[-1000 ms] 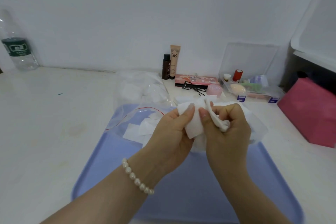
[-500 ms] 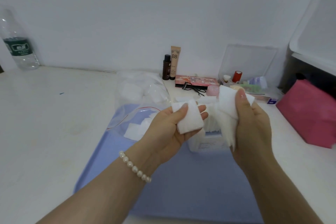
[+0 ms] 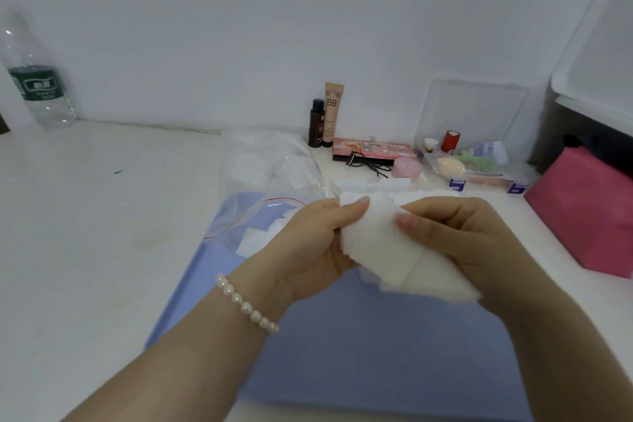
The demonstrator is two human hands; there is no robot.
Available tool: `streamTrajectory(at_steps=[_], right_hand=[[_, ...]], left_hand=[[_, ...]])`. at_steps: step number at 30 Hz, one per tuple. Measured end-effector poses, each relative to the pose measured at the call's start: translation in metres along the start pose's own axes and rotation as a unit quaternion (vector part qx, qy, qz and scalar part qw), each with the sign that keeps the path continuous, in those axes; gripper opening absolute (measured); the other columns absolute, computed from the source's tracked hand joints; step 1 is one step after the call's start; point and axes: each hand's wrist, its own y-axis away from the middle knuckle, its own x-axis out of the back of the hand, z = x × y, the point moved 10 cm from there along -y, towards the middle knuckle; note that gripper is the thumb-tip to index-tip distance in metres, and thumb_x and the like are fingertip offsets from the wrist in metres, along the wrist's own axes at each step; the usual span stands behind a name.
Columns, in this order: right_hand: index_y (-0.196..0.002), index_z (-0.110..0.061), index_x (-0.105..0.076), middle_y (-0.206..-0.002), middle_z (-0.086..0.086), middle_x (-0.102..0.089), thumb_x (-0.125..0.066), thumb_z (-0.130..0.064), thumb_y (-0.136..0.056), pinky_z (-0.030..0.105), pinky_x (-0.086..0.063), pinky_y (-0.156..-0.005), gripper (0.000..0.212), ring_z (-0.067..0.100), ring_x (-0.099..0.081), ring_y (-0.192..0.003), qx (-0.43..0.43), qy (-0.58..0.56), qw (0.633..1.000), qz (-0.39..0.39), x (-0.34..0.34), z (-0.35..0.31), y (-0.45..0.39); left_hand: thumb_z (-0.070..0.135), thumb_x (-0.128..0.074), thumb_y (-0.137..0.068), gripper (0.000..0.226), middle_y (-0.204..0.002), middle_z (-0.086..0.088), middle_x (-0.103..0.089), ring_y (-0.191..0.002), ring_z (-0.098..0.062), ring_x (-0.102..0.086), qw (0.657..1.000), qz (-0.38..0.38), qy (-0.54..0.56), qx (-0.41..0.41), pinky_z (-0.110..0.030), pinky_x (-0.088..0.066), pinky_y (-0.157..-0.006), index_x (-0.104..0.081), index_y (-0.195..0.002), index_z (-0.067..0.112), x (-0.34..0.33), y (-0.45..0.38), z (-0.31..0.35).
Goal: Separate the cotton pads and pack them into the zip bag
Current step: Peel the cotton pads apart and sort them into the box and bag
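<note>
Both hands meet above the blue tray [image 3: 359, 346] on a stack of white cotton pads [image 3: 383, 243]. My left hand [image 3: 308, 250], with a pearl bracelet at the wrist, pinches the stack's upper left corner. My right hand [image 3: 466, 243] holds the stack from the right, thumb pressed on its top face. A clear zip bag [image 3: 260, 216] with a red seal line lies open on the tray's far left corner, with a few loose pads inside. More pads [image 3: 376, 187] lie behind my hands, partly hidden.
A second clear bag of pads [image 3: 270, 164] lies behind the tray. Cosmetics stand at the wall: a dark bottle [image 3: 315, 123], a BB tube [image 3: 333, 113], a palette [image 3: 373, 149], a clear organiser box [image 3: 472, 161]. A pink pouch [image 3: 589, 209] sits right, a water bottle [image 3: 36, 79] far left.
Half a second ago my hands were apart, each holding pads. They have come back together and now both grip one stack between them.
</note>
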Motion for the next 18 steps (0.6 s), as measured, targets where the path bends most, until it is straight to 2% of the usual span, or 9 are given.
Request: streamTrajectory(at_steps=[3,5,7,11,14,18], right_hand=[[-0.063,-0.023,-0.076,-0.063,-0.003,-0.069,-0.065,-0.031,-0.066,0.016,-0.047,-0.051,0.013,0.004,-0.062,-0.057,-0.036,0.045,0.997,-0.051,-0.001,0.005,0.004],[-0.064,-0.021,-0.075,-0.064,-0.002,-0.068,-0.069,-0.032,-0.071,0.016,-0.047,-0.052,0.015,0.004,-0.061,-0.058,-0.036,0.068,0.995,-0.057,-0.003,0.005,0.004],[-0.066,-0.015,-0.074,-0.065,0.001,-0.068,-0.065,-0.030,-0.071,0.016,-0.047,-0.052,0.019,0.005,-0.060,-0.058,-0.034,0.084,0.995,-0.038,-0.002,0.006,0.002],[-0.071,-0.012,-0.073,-0.069,0.002,-0.069,-0.063,-0.025,-0.077,0.016,-0.049,-0.052,0.017,0.006,-0.061,-0.059,-0.063,0.101,0.993,-0.003,0.003,0.014,-0.001],[-0.074,-0.012,-0.073,-0.070,0.002,-0.070,-0.063,-0.023,-0.081,0.015,-0.048,-0.052,0.017,0.005,-0.061,-0.059,-0.083,0.111,0.990,0.002,0.004,0.018,-0.002],[-0.074,-0.008,-0.072,-0.066,-0.002,-0.068,-0.063,-0.022,-0.084,0.011,-0.046,-0.051,0.019,0.001,-0.059,-0.056,-0.077,0.136,0.988,0.006,0.002,0.020,-0.003]], left_hand=[[0.018,-0.049,-0.091,0.021,-0.077,-0.002,-0.070,-0.066,-0.010,-0.066,0.998,-0.038,-0.039,0.037,-0.022,-0.053,-0.056,-0.063,-0.098,0.005,-0.008,0.003,-0.006],[0.023,-0.051,-0.087,0.021,-0.071,0.000,-0.068,-0.063,-0.010,-0.064,0.996,-0.049,-0.056,0.053,-0.022,-0.053,-0.054,-0.062,-0.093,0.007,-0.014,0.006,-0.011],[0.026,-0.049,-0.091,0.025,-0.073,0.000,-0.067,-0.065,-0.010,-0.063,0.995,-0.048,-0.057,0.070,-0.023,-0.052,-0.055,-0.061,-0.099,0.007,-0.017,0.007,-0.016],[0.028,-0.045,-0.095,0.037,-0.093,-0.005,-0.064,-0.079,-0.015,-0.063,0.994,-0.035,-0.055,0.090,-0.028,-0.056,-0.063,-0.056,-0.122,0.005,-0.015,0.006,-0.023],[0.036,-0.040,-0.097,0.038,-0.090,-0.003,-0.069,-0.078,-0.014,-0.066,0.993,-0.039,-0.042,0.105,-0.027,-0.056,-0.063,-0.059,-0.117,0.010,-0.017,0.008,-0.026],[0.052,-0.031,-0.095,0.057,-0.108,-0.005,-0.069,-0.089,-0.017,-0.067,0.990,-0.047,-0.037,0.128,-0.029,-0.057,-0.068,-0.054,-0.128,0.012,-0.016,0.006,-0.031]])
